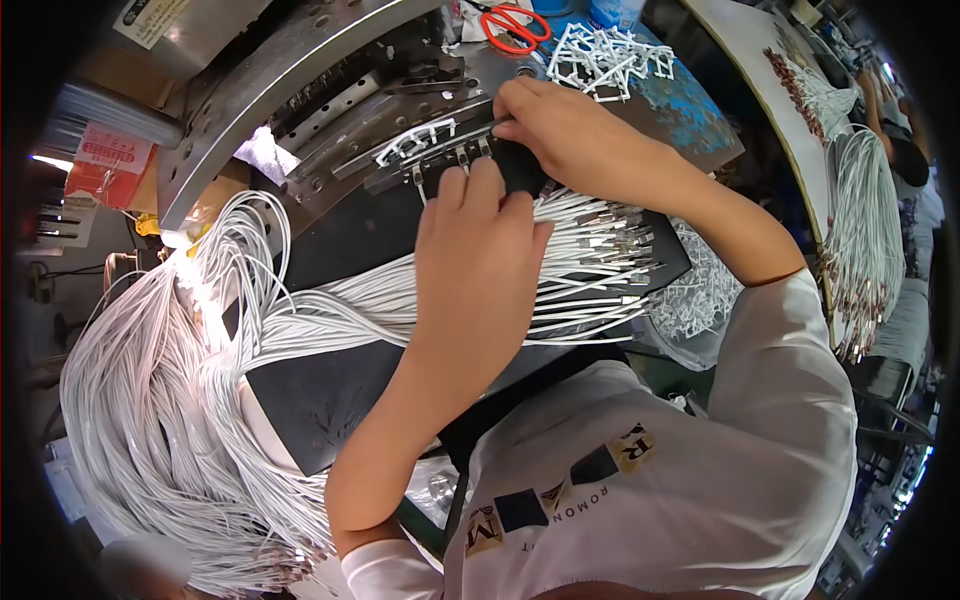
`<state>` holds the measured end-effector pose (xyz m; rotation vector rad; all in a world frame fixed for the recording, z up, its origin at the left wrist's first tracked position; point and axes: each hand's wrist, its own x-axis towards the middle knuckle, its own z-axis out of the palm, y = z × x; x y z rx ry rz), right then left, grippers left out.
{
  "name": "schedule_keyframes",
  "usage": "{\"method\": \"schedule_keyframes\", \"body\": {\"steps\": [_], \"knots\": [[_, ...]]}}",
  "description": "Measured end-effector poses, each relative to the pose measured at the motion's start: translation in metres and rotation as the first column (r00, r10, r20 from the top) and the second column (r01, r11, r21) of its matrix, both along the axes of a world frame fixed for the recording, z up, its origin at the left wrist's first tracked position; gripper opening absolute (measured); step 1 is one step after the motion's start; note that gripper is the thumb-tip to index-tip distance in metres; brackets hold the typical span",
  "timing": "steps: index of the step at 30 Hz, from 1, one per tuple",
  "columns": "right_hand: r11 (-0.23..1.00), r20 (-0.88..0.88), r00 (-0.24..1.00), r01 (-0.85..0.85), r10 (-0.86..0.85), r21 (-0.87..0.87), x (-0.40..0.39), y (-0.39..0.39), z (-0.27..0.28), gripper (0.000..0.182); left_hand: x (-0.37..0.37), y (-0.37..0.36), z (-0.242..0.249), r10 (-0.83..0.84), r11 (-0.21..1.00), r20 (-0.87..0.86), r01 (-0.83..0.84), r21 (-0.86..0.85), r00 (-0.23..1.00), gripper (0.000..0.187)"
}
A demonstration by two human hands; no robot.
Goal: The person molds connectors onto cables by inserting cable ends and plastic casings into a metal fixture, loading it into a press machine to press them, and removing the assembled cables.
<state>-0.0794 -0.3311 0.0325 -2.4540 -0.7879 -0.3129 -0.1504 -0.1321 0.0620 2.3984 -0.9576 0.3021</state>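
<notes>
My left hand (pixel 478 255) has its fingers curled down at the metal fixture (pixel 385 182), over the white cables. What its fingertips pinch is hidden. Small metal cable ends (pixel 463 155) sit in a row along the fixture beside these fingers. Further right, my right hand (pixel 575 130) is closed at the fixture's right end, thumb and fingers together, and I cannot make out what is between them. A white plastic strip (pixel 415 142) lies on the fixture. Under my left hand, a bundle of white cables (pixel 370 290) runs across a black board (pixel 330 400), its connector ends (pixel 615 245) toward the right.
Red-handled scissors (pixel 515 30) and a pile of white plastic frames (pixel 610 60) lie at the back. A clear tub (pixel 690 300) of small white pieces stands by my right forearm. More cables (pixel 150 400) hang at left. At far right, another person's arm (pixel 875 105) shows.
</notes>
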Motion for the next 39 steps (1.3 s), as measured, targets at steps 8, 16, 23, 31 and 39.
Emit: {"method": "schedule_keyframes", "body": {"steps": [8,16,23,31,39], "knots": [[0.999,-0.003,1.0,-0.006,0.006,0.034,0.01,0.001,0.003,0.02,-0.016,0.01,0.009,-0.104,0.983,-0.042,0.096,-0.156,0.994,0.008],[0.999,-0.06,0.998,-0.017,0.019,0.036,0.001,0.008,0.007,0.026,0.024,0.072,0.03,0.085,0.818,-0.705,-0.453,-0.355,0.704,0.015],[0.998,0.018,1.0,-0.006,0.004,0.068,0.001,0.016,0.009,0.026,0.035,0.06,-0.014,0.24,0.887,-0.571,-0.417,-0.201,0.785,0.022],[0.998,0.008,1.0,-0.011,0.011,0.06,0.002,0.019,0.017,0.025,0.036,0.059,-0.022,0.316,0.875,-0.422,-0.433,-0.216,0.85,0.024],[0.998,0.021,0.998,-0.053,0.052,0.04,0.003,0.019,0.021,0.023,0.034,0.054,-0.02,0.371,0.88,-0.294,-0.435,-0.192,0.881,0.02]]}}
